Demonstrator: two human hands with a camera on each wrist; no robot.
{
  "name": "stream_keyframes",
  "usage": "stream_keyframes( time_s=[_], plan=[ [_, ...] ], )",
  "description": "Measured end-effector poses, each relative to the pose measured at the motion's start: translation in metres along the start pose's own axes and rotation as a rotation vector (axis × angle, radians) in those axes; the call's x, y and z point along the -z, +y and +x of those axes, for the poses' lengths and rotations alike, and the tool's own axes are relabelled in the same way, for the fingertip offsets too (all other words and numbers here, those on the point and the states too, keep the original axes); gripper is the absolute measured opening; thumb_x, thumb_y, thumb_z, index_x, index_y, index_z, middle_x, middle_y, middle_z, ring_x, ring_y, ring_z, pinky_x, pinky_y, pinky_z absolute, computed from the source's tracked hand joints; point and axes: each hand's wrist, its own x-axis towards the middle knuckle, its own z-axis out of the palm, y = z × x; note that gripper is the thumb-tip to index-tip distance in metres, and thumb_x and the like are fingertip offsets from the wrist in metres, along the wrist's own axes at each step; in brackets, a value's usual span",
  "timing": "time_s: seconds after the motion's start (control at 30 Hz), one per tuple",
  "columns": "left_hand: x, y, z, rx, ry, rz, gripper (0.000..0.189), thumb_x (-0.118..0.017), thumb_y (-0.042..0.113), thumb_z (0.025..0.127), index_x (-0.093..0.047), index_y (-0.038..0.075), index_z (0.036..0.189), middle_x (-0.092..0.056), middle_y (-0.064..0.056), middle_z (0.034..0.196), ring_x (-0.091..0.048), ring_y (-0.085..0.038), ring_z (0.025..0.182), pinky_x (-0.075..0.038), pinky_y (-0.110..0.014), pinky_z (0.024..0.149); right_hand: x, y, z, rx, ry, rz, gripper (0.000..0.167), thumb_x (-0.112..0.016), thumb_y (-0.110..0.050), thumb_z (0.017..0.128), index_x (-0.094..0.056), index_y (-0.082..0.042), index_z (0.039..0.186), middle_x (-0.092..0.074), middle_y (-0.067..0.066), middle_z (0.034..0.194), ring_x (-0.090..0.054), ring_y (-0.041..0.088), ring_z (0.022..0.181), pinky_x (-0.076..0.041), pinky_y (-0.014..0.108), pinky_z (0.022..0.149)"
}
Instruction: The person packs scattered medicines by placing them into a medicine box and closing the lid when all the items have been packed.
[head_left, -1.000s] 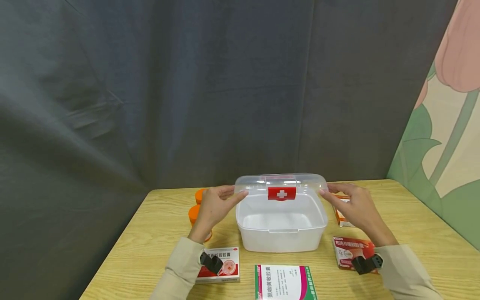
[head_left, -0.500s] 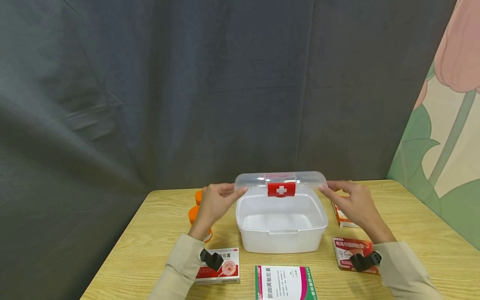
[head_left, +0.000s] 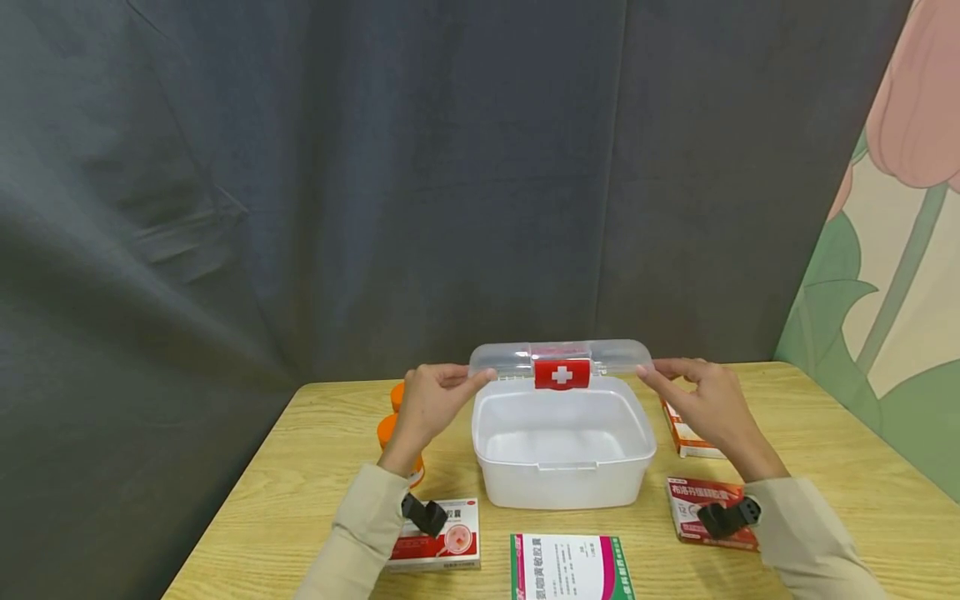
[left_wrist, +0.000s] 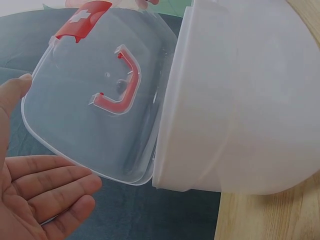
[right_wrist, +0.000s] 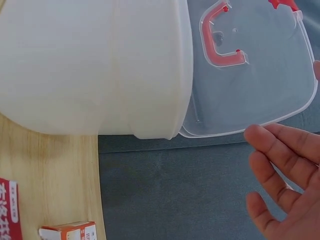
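A white translucent plastic box (head_left: 566, 487) stands on the table, its inside bare. Its clear hinged lid (head_left: 495, 358) is raised and leans back, with a red latch (head_left: 561, 375) bearing a white cross and a red handle (left_wrist: 131, 85). My left hand (head_left: 431, 408) holds the lid's left edge, thumb at the front rim and fingers along the side. At the right edge my right hand (head_left: 708, 404) does likewise, thumb on the rim. In the right wrist view its fingertips (right_wrist: 257, 134) lie right at the lid's edge.
Orange-capped bottles (head_left: 387, 427) stand left of the box, partly behind the left hand. A red-white medicine box (head_left: 457, 542) and a green-white one (head_left: 570, 567) lie in front. Right lie a red box (head_left: 697, 500) and an orange-white box (head_left: 686, 437). A dark curtain (head_left: 450, 183) hangs behind.
The lid has tilted a little farther up and back, and both hands have risen slightly with it. The box and the medicine packs stay where they were.
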Motion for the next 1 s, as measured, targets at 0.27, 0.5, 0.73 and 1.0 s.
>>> stream_keyframes(
  time_s=[0.27, 0.5, 0.73, 1.0],
  plan=[
    [0.000, 0.000, 0.005, 0.005, 0.007, 0.010, 0.046, -0.076, 0.050, 0.079, -0.079, 0.007, 0.093, -0.074, -0.002, 0.088, -0.068, -0.014, 0.078, -0.056, -0.030, 0.067, 0.001, -0.002, 0.006, 0.014, -0.005, 0.005, 0.057, -0.058, -0.045, 0.095, -0.065, 0.007, 0.118, -0.061, 0.028, 0.118, -0.050, 0.045, 0.110, -0.043, 0.066, 0.086],
    [0.001, 0.001, 0.007, -0.007, 0.012, 0.020, 0.043, -0.075, 0.052, 0.079, -0.080, 0.009, 0.087, -0.072, 0.003, 0.078, -0.061, -0.013, 0.065, -0.050, -0.029, 0.058, 0.000, -0.002, 0.008, -0.002, -0.012, 0.011, 0.061, -0.056, -0.048, 0.094, -0.063, 0.007, 0.121, -0.059, 0.028, 0.123, -0.049, 0.047, 0.112, -0.043, 0.067, 0.086],
    [0.003, 0.002, 0.012, -0.011, 0.012, 0.045, 0.042, -0.075, 0.051, 0.081, -0.080, 0.010, 0.086, -0.067, 0.006, 0.068, -0.054, -0.014, 0.058, -0.038, -0.025, 0.050, 0.000, -0.001, 0.011, -0.006, -0.006, 0.017, 0.063, -0.055, -0.050, 0.094, -0.064, 0.006, 0.121, -0.059, 0.028, 0.123, -0.052, 0.047, 0.110, -0.045, 0.066, 0.084],
    [0.004, 0.004, 0.014, 0.007, 0.008, 0.053, 0.048, -0.070, 0.059, 0.080, -0.080, 0.012, 0.085, -0.057, 0.005, 0.056, -0.048, -0.015, 0.054, -0.032, -0.027, 0.049, 0.000, -0.003, 0.014, -0.003, 0.009, 0.023, 0.061, -0.055, -0.049, 0.095, -0.065, 0.006, 0.118, -0.061, 0.028, 0.120, -0.055, 0.046, 0.108, -0.048, 0.063, 0.084]
  ],
)
